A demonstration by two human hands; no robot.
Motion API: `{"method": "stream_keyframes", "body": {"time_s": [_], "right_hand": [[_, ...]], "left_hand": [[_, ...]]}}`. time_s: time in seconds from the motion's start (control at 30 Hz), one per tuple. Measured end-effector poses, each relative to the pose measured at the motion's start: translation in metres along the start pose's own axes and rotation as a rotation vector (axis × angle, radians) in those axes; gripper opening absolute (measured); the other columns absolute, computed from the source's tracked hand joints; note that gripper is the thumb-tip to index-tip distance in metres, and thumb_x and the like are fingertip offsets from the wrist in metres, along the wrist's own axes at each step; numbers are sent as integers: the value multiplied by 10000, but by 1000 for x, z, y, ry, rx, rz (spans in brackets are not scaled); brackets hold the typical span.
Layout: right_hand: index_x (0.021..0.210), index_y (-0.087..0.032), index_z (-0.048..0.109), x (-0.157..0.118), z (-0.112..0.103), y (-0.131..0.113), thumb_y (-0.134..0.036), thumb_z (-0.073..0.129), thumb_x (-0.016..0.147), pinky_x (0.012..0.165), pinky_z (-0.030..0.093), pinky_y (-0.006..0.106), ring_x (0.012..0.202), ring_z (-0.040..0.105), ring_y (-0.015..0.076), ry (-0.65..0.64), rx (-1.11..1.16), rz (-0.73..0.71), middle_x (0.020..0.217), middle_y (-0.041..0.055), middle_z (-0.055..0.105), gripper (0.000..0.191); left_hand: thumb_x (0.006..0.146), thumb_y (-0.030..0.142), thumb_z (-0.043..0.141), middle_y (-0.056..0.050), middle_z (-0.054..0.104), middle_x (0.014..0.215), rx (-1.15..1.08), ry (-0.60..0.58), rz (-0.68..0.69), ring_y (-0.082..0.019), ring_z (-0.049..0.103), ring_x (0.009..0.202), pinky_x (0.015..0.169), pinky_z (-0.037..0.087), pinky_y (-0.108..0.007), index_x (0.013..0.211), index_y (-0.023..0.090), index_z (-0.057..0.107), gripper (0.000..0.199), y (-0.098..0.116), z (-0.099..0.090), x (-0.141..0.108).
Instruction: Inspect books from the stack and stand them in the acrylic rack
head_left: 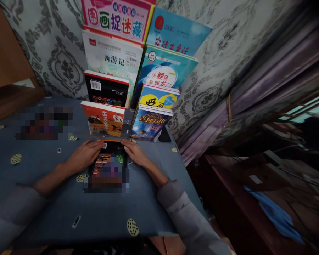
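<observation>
A black book point(113, 146) with small colour pictures lies flat on the blue tablecloth point(101, 216), its lower part pixelated. My left hand point(88, 154) rests at its upper left corner, fingers stretched out over the edge. At the upper right corner, my right hand point(133, 151) touches the book with its fingers extended. Just behind it stands a tiered rack of upright books, with an orange book point(104, 120) at the front left and a dark blue book point(151, 124) at the front right.
Left on the table is a pixelated item point(46, 124). A black phone-like object point(165, 135) lies right of the rack. Patterned wall covering is behind; a purple curtain point(210, 124) hangs at the right. A blue cloth point(275, 214) lies beyond the table.
</observation>
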State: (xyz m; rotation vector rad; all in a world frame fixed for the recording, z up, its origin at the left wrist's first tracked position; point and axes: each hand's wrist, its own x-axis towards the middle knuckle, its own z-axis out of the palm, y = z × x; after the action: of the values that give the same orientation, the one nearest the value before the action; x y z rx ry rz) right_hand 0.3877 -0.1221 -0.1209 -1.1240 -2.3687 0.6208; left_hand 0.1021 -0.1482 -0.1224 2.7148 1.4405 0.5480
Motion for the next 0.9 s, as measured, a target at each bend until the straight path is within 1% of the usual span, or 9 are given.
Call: {"method": "stream_keyframes", "body": {"time_s": [0.1,0.17,0.27,0.37,0.5,0.67,0.77,0.9], "right_hand": [[1497,-178,515,-1,1,4,-337,334,1090,1234,335,469,1462,462,203,47,44,-14,1521,111,560,473],[1518,-171,485,-2,1,4,-349,327,1092,1226,344,464,1451,477,205,61,54,-8,1531,117,548,487],[1516,-144,484,-2,3,5,-346,321,1093,1220,351,450,1441,488,211,67,61,-14,1527,136,549,497],[1512,-186,498,-1,5,8,-373,310,1098,1213,365,443,1448,479,203,76,71,-23,1535,110,546,492],[1512,-203,501,1,7,9,-393,316,1096,1214,364,459,1451,476,210,74,63,-23,1531,105,551,493],[1527,-178,474,2,9,11,-381,343,1088,1229,335,471,1476,442,222,55,22,-38,1541,120,536,502],[1535,-162,458,2,10,12,-392,365,1083,1236,317,481,1486,428,235,46,-2,-43,1546,135,528,516],[1545,-206,442,-1,12,9,-410,414,1071,1239,302,520,1505,395,251,31,-34,-39,1568,110,505,517]], "left_hand": [[1045,333,323,-131,600,1483,22,-40,93,-258,564,1372,1186,371,-515,1399,173,593,473,14,3,10],[1060,384,328,-131,557,1524,7,-71,165,-251,502,1431,1208,338,-511,1439,170,560,493,26,6,19],[1077,405,310,-128,515,1557,-22,-131,273,-239,425,1486,1230,296,-505,1496,171,502,517,44,11,29],[1087,410,300,-128,471,1589,-42,-180,352,-234,395,1503,1243,268,-489,1524,167,466,526,56,13,30],[1096,386,306,-85,489,1584,-94,-255,452,-204,377,1512,1269,193,-461,1530,195,458,498,69,5,18],[1105,334,318,-27,496,1579,-213,-360,554,-175,326,1534,1283,136,-430,1561,259,409,471,87,-12,-9],[1098,284,346,-4,496,1578,-280,-387,590,-173,326,1533,1291,128,-434,1560,298,410,467,95,-18,-21],[1076,219,379,4,506,1572,-329,-375,591,-183,363,1517,1294,157,-469,1544,310,432,480,100,-20,-26]]}}
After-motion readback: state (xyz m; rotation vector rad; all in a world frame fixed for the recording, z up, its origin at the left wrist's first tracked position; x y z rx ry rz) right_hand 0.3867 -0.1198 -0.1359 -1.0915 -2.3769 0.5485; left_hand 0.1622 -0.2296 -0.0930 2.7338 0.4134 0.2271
